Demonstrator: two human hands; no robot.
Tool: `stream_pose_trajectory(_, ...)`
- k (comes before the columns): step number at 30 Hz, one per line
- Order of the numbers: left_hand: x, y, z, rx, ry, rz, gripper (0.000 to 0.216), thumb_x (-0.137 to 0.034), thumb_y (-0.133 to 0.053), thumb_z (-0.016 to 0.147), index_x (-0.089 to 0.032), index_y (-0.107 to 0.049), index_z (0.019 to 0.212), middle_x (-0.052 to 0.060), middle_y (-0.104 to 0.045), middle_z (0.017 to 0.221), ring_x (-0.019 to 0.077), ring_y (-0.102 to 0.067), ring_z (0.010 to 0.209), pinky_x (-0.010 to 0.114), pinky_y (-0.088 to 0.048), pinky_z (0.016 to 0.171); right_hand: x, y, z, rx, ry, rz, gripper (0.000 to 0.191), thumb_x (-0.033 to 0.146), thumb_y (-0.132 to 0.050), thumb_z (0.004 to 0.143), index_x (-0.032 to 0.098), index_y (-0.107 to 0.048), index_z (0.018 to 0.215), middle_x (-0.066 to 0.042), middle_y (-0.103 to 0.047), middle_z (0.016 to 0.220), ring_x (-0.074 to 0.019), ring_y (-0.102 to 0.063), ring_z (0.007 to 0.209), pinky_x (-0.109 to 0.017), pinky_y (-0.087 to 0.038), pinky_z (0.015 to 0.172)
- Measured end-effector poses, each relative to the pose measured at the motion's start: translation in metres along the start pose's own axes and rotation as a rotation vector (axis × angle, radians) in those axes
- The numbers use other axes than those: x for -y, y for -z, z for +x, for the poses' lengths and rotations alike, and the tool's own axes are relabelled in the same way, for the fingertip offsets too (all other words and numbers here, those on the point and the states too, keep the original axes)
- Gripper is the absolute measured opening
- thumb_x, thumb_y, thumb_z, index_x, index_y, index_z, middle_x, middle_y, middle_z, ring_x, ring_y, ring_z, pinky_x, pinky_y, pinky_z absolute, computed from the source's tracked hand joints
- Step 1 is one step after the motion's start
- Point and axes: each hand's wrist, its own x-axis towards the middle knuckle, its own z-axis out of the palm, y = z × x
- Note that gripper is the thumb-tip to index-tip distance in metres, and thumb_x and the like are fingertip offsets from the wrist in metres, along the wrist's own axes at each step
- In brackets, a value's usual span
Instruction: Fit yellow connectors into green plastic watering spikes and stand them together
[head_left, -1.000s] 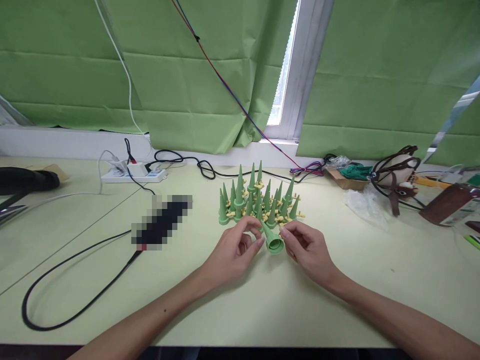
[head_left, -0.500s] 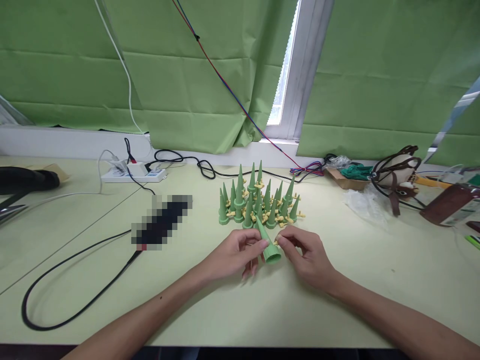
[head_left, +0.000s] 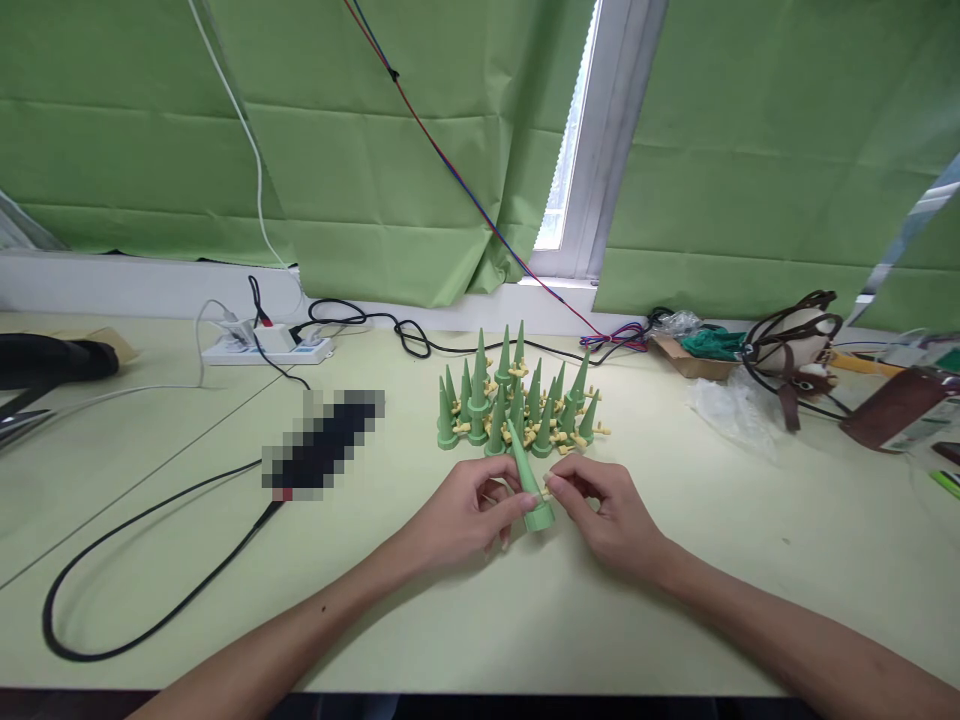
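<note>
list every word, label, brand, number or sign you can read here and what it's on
No text can be read anywhere in the picture.
Brown container: any marks on its pale patch are too small and blurred.
Power strip: nothing legible.
Held cone: no lettering visible.
Dark item: pixelated, so any text is hidden.

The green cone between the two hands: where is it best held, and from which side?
I'd probably pinch the green cone low on its taper, just above the collar, from the left, as the left hand does. It is thicker there than at its narrow tip, and the right hand, with a small yellow piece, takes up the other side.
</note>
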Motion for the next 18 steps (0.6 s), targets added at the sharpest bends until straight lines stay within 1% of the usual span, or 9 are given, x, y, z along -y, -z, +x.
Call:
stream_pose_trajectory(4,0.0,-0.001,0.0,-0.132,-0.124,0.248,0.029,-0.041,-0.063,0.089,-0.017,-0.055,0.073,-0.001,-0.057,0.062,0.0109,-0.05,0.054,0.021,-0.039,0.05,-0.001,0.0,0.001,0.022,-0.039,0.009,0.031,0.036,-0.05,0.099,0.019,-0.058,0.074,0.003,-0.046,0.06,-0.0121,-0.038,0.054,-0.025,-0.03,0.05)
stream_pose_trajectory(6,0.001,-0.001,-0.001,-0.155,-0.181,0.336,0.029,-0.04,-0.062,0.09,-0.017,-0.055,0.073,-0.001,-0.057,0.067,0.0113,-0.05,0.058,0.021,-0.039,0.051,-0.001,0.0,0.002,0.032,-0.059,0.025,0.032,0.038,-0.05,0.099,0.019,-0.057,0.073,0.003,-0.045,0.06,-0.0121,-0.037,0.053,-0.025,-0.03,0.05)
stream_pose_trajectory(10,0.007,0.0,-0.002,-0.136,-0.277,0.477,0.026,-0.037,-0.058,0.094,-0.018,-0.053,0.077,-0.001,-0.056,0.072,0.0113,-0.05,0.06,0.021,-0.039,0.056,-0.001,0.0,0.003,0.058,-0.107,0.052,0.031,0.038,-0.05,0.097,0.019,-0.057,0.073,0.003,-0.044,0.059,-0.0123,-0.036,0.054,-0.026,-0.029,0.05)
stream_pose_trajectory(14,0.012,0.002,-0.003,-0.118,-0.417,0.638,0.027,-0.033,-0.052,0.098,-0.019,-0.049,0.076,0.0,-0.054,0.076,0.0125,-0.049,0.064,0.023,-0.037,0.059,-0.001,0.0,0.004,0.088,-0.155,0.076,0.031,0.036,-0.052,0.096,0.019,-0.054,0.071,0.005,-0.04,0.058,-0.0119,-0.034,0.054,-0.026,-0.026,0.05)
stream_pose_trajectory(18,0.014,0.003,-0.002,-0.077,-0.514,0.731,0.021,-0.028,-0.047,0.1,-0.018,-0.054,0.083,0.004,-0.058,0.086,0.015,-0.053,0.072,0.025,-0.04,0.063,-0.002,0.0,0.005,0.112,-0.189,0.093,0.031,0.036,-0.053,0.095,0.019,-0.054,0.069,0.005,-0.039,0.057,-0.0117,-0.034,0.054,-0.025,-0.025,0.05)
